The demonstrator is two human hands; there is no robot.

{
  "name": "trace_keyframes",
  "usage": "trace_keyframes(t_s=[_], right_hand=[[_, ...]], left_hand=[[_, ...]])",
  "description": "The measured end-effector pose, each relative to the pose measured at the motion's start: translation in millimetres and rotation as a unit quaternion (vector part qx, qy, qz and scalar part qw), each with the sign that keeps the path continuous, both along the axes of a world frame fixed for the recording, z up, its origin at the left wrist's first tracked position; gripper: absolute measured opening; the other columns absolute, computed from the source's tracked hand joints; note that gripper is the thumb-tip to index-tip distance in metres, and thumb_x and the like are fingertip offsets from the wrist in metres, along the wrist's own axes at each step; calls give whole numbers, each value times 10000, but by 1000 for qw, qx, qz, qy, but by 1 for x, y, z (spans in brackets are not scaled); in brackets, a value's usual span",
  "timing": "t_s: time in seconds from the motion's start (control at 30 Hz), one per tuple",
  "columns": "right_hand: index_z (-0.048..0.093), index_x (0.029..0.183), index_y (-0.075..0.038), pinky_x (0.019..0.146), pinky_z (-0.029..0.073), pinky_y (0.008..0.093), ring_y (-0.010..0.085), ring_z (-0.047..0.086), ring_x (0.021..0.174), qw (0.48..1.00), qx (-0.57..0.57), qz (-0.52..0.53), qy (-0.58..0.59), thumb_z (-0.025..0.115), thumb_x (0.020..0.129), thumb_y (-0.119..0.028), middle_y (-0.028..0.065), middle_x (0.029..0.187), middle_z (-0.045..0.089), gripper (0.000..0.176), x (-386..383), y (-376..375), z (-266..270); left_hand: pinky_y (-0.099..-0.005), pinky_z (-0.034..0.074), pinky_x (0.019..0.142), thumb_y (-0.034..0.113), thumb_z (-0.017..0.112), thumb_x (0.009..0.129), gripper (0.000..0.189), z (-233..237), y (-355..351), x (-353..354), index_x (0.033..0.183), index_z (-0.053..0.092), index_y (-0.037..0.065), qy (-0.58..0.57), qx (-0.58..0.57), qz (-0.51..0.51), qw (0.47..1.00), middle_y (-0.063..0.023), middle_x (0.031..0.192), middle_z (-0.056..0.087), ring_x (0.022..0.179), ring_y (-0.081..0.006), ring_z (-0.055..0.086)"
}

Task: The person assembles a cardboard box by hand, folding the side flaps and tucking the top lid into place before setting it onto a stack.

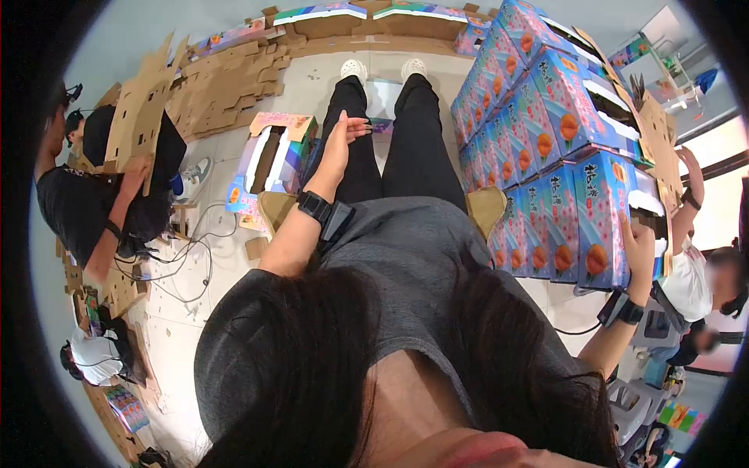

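Note:
My left hand (340, 147) is raised above my lap with its fingers stretched out and holds nothing. At my right side, my right hand (640, 248) grips the near end of a blue and pink printed carton (599, 226) with peach pictures. Its thumb or a finger lies along the printed face; the other fingers curl over the edge, partly hidden. That carton is the nearest in a stack of similar cartons (538, 140). Another printed carton (269, 160) with a long slot in its top stands on the floor beside my left leg.
Flattened brown cardboard (226, 86) covers floor at the far left. Cables (199, 261) trail across the tiles. A person on the left holds a cardboard sheet (144, 109); another person's arm (688, 191) reaches along the stack's right side. Printed cardboard (320, 12) lies beyond my feet.

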State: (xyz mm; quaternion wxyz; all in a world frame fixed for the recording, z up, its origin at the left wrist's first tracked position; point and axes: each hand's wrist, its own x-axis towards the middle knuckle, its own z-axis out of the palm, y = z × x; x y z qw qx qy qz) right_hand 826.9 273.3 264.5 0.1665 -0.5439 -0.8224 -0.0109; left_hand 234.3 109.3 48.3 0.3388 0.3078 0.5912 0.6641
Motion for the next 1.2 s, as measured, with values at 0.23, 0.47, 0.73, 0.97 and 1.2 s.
trace_keyframes(t_s=[0.23, 0.47, 0.73, 0.97, 1.2], right_hand=[[453, 542, 95, 425, 228, 394, 109, 297, 433, 999, -18, 31, 29, 682, 930, -463, 54, 442, 274, 716, -13, 11, 3], [463, 528, 100, 418, 234, 386, 103, 300, 419, 999, -22, 33, 22, 688, 922, -480, 47, 426, 279, 736, -20, 4, 3], [518, 606, 66, 491, 331, 384, 180, 414, 490, 999, 16, 48, 4, 711, 911, -419, 102, 505, 397, 604, -30, -4, 8], [615, 905, -17, 763, 457, 429, 355, 593, 885, 982, 157, 72, -70, 729, 871, -255, 144, 907, 634, 266, -57, -38, 32], [635, 796, -37, 702, 460, 421, 331, 586, 736, 930, 166, 324, 47, 768, 735, -110, 97, 741, 596, 164, -141, -130, 74]], left_hand=[[-327, 431, 960, 515, 323, 1069, 628, 3, -1, 4, 1122, 668, -7, 9, -5, -3, 1000, -103, 1052, 680, 1012, -189, 621], [-320, 452, 941, 500, 350, 1069, 612, 2, 2, 2, 1108, 664, -24, 20, -17, -16, 1000, -109, 1030, 669, 991, -189, 617], [-343, 440, 987, 501, 286, 1079, 628, -3, 2, 1, 1138, 678, 14, 46, -32, -24, 998, -97, 1057, 691, 1019, -194, 628], [-323, 481, 931, 478, 371, 1075, 588, 1, -1, 5, 1089, 661, -34, 20, -8, -15, 1000, -112, 1017, 676, 957, -187, 623], [-340, 445, 986, 485, 317, 1078, 596, 8, -1, 9, 1147, 654, -2, 27, -22, -27, 999, -109, 1066, 683, 1026, -196, 624]])
